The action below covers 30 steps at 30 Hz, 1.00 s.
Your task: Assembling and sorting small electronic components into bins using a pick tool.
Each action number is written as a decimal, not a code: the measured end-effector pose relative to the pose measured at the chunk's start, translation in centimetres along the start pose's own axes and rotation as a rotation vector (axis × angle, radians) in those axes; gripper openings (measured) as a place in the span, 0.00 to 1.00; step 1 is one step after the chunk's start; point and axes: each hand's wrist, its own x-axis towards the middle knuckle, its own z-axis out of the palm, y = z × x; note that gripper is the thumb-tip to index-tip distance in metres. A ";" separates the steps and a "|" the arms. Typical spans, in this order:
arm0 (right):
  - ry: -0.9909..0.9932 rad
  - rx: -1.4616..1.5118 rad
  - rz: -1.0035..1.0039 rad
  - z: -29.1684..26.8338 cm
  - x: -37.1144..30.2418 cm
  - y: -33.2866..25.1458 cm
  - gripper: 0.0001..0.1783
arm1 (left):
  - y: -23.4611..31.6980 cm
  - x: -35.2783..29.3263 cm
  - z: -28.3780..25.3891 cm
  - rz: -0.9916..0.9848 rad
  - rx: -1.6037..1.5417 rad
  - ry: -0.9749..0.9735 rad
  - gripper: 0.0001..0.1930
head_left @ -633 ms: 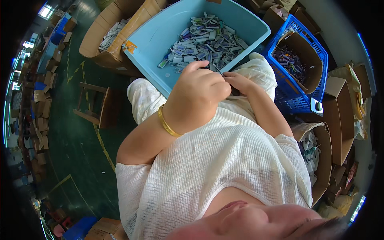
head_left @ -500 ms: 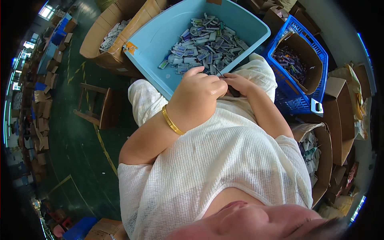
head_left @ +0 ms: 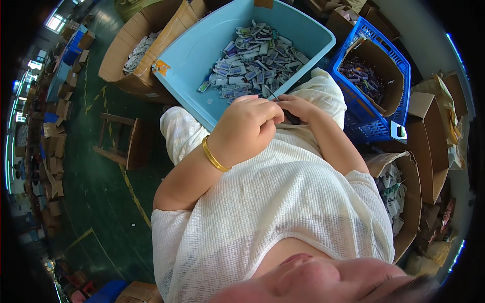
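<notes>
My left hand [head_left: 246, 120], with a gold bangle [head_left: 214, 154] at its wrist, is closed with curled fingers over the near edge of the light-blue tub [head_left: 188, 70]. Whatever it grips is hidden under the fingers. Close beside it, my right hand [head_left: 302, 107] is wrapped round a screwdriver [head_left: 292, 118] with a dark handle. The thin shaft slants up and left toward the left fingertips. Inside the tub lies a heap of small white and purple plastic-cased parts [head_left: 262, 63], just beyond both hands.
A blue crate [head_left: 348, 118] at right holds a cardboard liner with dark, slim pieces [head_left: 361, 78]. Cardboard boxes [head_left: 410, 212] stand along the right, another [head_left: 118, 55] at the far left. A wooden stool [head_left: 136, 144] stands on the green floor to the left.
The left hand has turned slightly, and its raised finger has lowered and curled in. More of the screwdriver's dark handle shows in the right hand. The whole view has shifted a little.
</notes>
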 end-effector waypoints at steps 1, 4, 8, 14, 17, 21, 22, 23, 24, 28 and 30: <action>0.010 -0.010 -0.007 -0.1 0.1 0.1 0.14 | 0.1 0.0 0.3 -0.088 -0.195 0.012 0.06; 0.017 -0.024 -0.030 -0.2 0.2 0.5 0.14 | 0.1 0.2 0.5 -0.229 -0.499 0.001 0.06; 0.015 -0.035 -0.030 -0.1 0.2 0.5 0.14 | -0.4 0.1 0.8 -0.402 -0.766 -0.044 0.06; 0.036 -0.064 -0.043 -0.1 0.1 0.6 0.14 | -1.2 0.5 1.2 -0.544 -1.125 -0.040 0.08; 0.045 -0.055 -0.026 0.0 -0.1 0.3 0.14 | -1.4 0.5 1.3 -0.639 -1.312 0.018 0.09; 0.008 -0.010 0.004 -0.1 -0.1 0.1 0.14 | -2.3 0.3 1.9 -0.652 -1.420 0.055 0.09; -0.001 -0.007 0.016 0.0 -0.2 0.0 0.14 | -2.5 0.2 1.9 -0.666 -1.445 0.063 0.09; -0.001 -0.007 0.015 0.0 -0.1 0.0 0.14 | -2.6 0.2 1.9 -0.680 -1.470 0.072 0.09; -0.003 -0.016 0.017 0.0 -0.1 0.0 0.14 | -2.7 0.2 1.9 -0.680 -1.469 0.072 0.09; -0.007 -0.027 0.018 0.0 -0.1 -0.1 0.15 | -5.5 -0.5 2.0 -0.579 -1.195 0.117 0.08; -0.011 -0.022 0.007 -0.2 -0.2 0.1 0.15 | -8.5 -1.4 1.4 -0.447 -0.762 0.331 0.07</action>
